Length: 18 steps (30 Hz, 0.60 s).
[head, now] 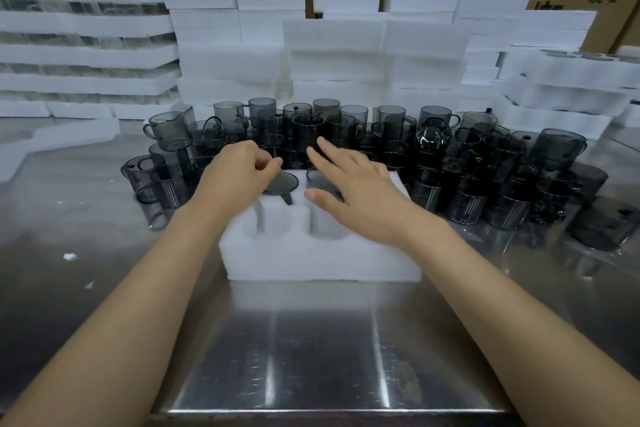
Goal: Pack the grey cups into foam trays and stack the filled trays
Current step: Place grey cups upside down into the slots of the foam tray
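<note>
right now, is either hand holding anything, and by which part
The left hand seems to pinch the grey cup in the foam tray by its rim; the right hand is open, holding nothing.

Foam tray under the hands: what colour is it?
The foam tray is white; head view.

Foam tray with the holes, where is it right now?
In the head view the foam tray sits centred on the metal table, just in front of the pile of grey cups, under the left hand and right hand.
</note>
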Each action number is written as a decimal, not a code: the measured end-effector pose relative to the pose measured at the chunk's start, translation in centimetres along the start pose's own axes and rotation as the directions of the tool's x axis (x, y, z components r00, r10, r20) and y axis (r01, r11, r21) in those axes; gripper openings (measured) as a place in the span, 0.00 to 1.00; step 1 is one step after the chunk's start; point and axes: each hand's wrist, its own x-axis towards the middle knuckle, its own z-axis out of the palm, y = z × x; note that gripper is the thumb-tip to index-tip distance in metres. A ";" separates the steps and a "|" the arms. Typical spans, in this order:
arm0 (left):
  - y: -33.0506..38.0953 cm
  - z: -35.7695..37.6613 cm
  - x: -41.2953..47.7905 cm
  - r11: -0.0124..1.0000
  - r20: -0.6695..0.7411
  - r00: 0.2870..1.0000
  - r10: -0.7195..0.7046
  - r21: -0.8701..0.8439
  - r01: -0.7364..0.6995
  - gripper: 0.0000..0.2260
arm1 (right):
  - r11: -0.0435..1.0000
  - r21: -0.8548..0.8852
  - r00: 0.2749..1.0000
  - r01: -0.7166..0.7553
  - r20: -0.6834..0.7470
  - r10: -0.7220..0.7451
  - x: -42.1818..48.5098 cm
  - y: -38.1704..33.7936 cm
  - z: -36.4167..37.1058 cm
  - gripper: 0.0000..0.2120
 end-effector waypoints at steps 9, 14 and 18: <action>-0.1 0.1 0.0 1.000 -0.010 1.000 0.008 -0.007 -0.008 0.18 | 0.986 0.132 0.979 -0.099 0.190 0.073 -0.2 -0.1 -0.6 0.30; -0.1 0.0 0.0 1.000 0.000 1.000 0.008 -0.019 -0.008 0.19 | 0.935 0.016 0.833 -0.353 -0.450 0.322 -0.6 3.3 -3.8 0.16; 0.0 0.1 -0.1 1.000 -0.002 1.000 0.000 -0.024 0.000 0.19 | 0.732 -0.052 0.653 -0.679 -0.499 0.570 -2.0 8.1 -5.7 0.19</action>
